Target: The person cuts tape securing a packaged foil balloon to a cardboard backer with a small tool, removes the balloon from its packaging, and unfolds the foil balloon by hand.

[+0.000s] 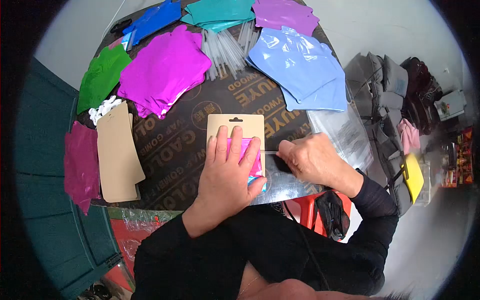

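My left hand (223, 172) lies flat with fingers spread on a tan hang-hole card (217, 120) near the table's front edge. Under and between the fingers shows shiny pink foil (258, 165), with a bit of light blue print below it. Much of the card is covered by the hand. To the right, my right hand (316, 159) is closed, thumb and fingers pressed together. It grips the edge of what looks like a clear plastic bag (270, 156) stretching from the card. A dark patch shows beneath the fingers; I cannot tell what it is.
Foil balloon-like sheets lie in piles around the dark printed table (165, 150): magenta (165, 70), light blue (300, 65), green (102, 75), teal (220, 14). Clear tubes (225, 50) lie at the back, tan cards (117, 155) at left, clear bags (345, 135) at right.
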